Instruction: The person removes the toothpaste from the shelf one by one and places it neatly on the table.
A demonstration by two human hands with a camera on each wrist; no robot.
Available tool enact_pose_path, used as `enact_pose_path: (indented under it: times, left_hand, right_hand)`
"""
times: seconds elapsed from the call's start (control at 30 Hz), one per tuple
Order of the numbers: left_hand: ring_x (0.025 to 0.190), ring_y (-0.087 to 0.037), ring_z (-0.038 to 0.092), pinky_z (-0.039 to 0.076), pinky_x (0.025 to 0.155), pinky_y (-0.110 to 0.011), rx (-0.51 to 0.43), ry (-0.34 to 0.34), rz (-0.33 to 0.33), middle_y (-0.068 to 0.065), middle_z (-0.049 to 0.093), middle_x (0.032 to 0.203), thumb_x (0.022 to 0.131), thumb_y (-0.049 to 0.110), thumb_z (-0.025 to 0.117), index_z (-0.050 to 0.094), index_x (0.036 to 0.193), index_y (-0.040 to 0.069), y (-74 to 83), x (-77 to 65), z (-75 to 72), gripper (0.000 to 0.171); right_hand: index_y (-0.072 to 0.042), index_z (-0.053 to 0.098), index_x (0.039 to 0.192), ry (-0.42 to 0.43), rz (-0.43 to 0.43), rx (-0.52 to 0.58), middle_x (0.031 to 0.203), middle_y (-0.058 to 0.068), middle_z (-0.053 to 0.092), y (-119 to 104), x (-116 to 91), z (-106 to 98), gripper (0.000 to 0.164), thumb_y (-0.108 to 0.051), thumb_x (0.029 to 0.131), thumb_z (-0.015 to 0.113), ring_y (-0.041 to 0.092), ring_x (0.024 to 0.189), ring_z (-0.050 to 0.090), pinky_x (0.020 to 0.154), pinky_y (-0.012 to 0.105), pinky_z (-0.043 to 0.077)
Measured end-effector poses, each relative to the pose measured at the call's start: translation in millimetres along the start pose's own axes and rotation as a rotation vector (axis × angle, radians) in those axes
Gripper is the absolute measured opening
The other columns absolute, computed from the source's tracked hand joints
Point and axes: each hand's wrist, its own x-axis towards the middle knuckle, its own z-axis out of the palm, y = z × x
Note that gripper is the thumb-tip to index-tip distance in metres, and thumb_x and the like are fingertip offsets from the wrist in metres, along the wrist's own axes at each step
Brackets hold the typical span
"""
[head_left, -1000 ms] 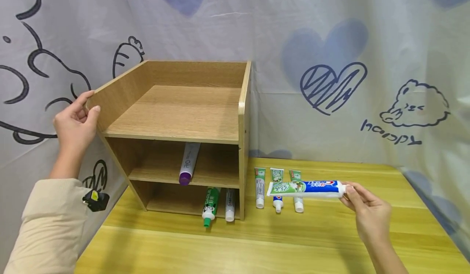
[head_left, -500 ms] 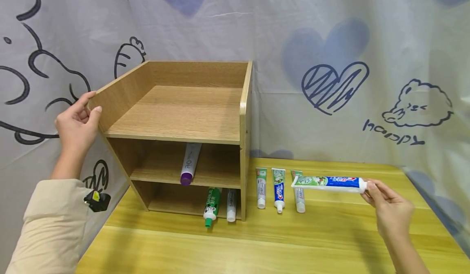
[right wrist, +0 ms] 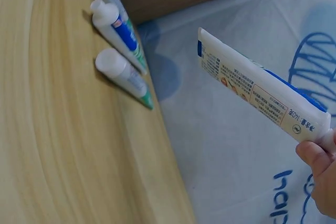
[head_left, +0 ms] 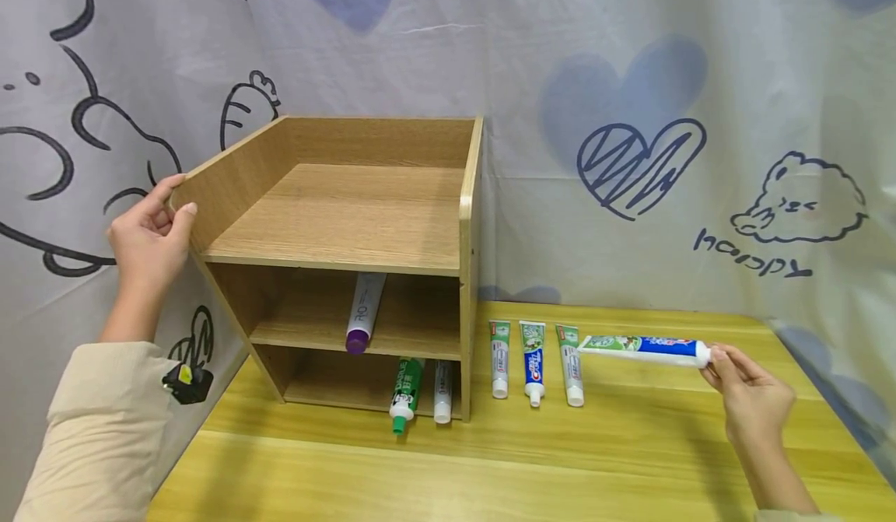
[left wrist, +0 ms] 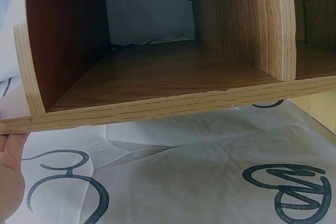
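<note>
My right hand pinches a green, white and blue toothpaste tube by its cap end, well above the table. The tube lies roughly level, its flat end pointing left; the right wrist view shows its printed white back. My left hand grips the upper front corner of a wooden shelf unit's left side panel. Three tubes lie side by side right of the unit: a green-and-grey tube, a green-and-blue tube and another green-and-grey tube, caps toward me.
A white tube with a purple cap lies on the middle shelf. On the bottom shelf, a green tube and a grey tube stick out over the front edge. A printed curtain hangs behind the yellow wooden table.
My right hand has carried the toothpaste tube to the right, from over the lying tubes to beside the rightmost one. My left hand keeps its grip on the shelf unit.
</note>
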Motion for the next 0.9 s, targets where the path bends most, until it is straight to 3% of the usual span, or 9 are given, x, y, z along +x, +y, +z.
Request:
enact_pose_path:
  times: [0.13,0.27,0.43,0.7,0.9]
  left_hand:
    - [0.046,0.015,0.042,0.033,0.043,-0.002,0.018,0.004,0.014,0.025,0.041,0.049,0.083,0.002,0.058,0.066,0.115,0.006,-0.3,-0.1,0.2,0.033]
    - [0.045,0.014,0.040,0.033,0.042,-0.002,0.034,0.011,0.027,0.024,0.039,0.048,0.083,0.003,0.058,0.066,0.115,0.004,-0.3,0.1,0.6,0.032]
    - [0.041,0.012,0.034,0.028,0.040,-0.005,0.051,0.015,0.046,0.022,0.035,0.048,0.083,0.003,0.059,0.066,0.114,0.004,-0.6,0.5,0.6,0.032]
    - [0.046,0.016,0.042,0.034,0.043,-0.001,0.035,0.013,0.027,0.027,0.041,0.048,0.083,0.003,0.058,0.065,0.115,0.003,-1.5,1.1,0.2,0.033]
    - [0.043,0.015,0.039,0.032,0.041,-0.002,0.030,0.012,0.035,0.026,0.039,0.047,0.083,0.002,0.058,0.065,0.114,0.002,-1.8,1.0,0.4,0.033]
  right_hand:
    - [0.007,0.066,0.108,0.058,0.028,-0.051,0.088,0.009,0.072,48.7,36.9,-46.4,0.037,-0.001,0.072,0.074,0.018,0.078,0.071,0.066,0.028,0.054]
    - [0.003,0.067,0.108,0.168,0.096,-0.074,0.091,0.008,0.072,69.6,51.2,-62.4,0.048,-0.009,0.064,0.082,0.017,0.081,0.070,0.067,0.027,0.054]
    - [0.002,0.067,0.109,0.216,0.111,-0.063,0.088,0.006,0.072,75.0,52.3,-60.6,0.051,-0.011,0.062,0.083,0.015,0.079,0.070,0.066,0.025,0.054]
    - [-0.003,0.072,0.098,0.255,0.049,-0.111,0.076,-0.002,0.071,82.0,45.9,-49.6,0.028,-0.008,0.071,0.078,0.006,0.070,0.068,0.061,0.019,0.054]
    - [-0.004,0.073,0.095,0.336,0.025,-0.142,0.074,-0.005,0.070,88.0,38.7,-34.7,0.029,-0.014,0.069,0.080,0.003,0.070,0.067,0.061,0.015,0.053]
